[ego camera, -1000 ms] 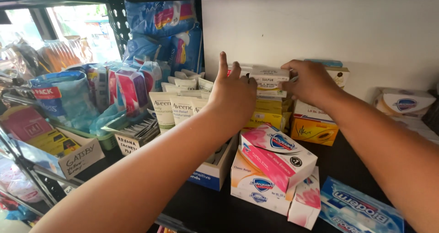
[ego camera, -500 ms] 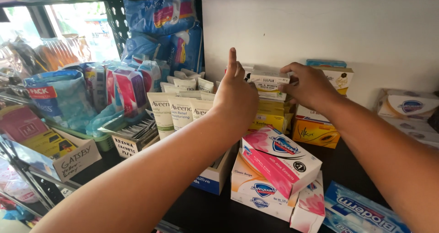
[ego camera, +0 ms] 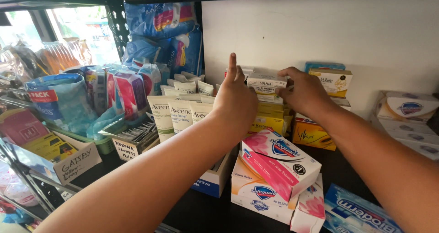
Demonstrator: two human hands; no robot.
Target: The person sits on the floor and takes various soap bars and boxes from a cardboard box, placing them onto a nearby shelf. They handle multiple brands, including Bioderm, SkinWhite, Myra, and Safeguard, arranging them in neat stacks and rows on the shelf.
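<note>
The left hand (ego camera: 235, 100) covers the near end of the small white box (ego camera: 266, 80) and part of the yellow boxes (ego camera: 270, 116) under it. The right hand (ego camera: 305, 92) hides the box's other end. The blue packet (ego camera: 361, 214) runs off the bottom edge.

left hand (ego camera: 237, 95) now only forefinger raised, right hand (ego camera: 305, 92) barely shifted

Shelf stock: a small white box (ego camera: 266, 80) tops a stack of yellow boxes (ego camera: 269, 116); an orange box (ego camera: 313, 135) sits just right. Pink-and-white soap cartons (ego camera: 279, 166) lie in front, white tubes (ego camera: 178, 114) left, blue packs (ego camera: 160, 32) behind, handwritten label cards (ego camera: 77, 165) at the edge.
</note>
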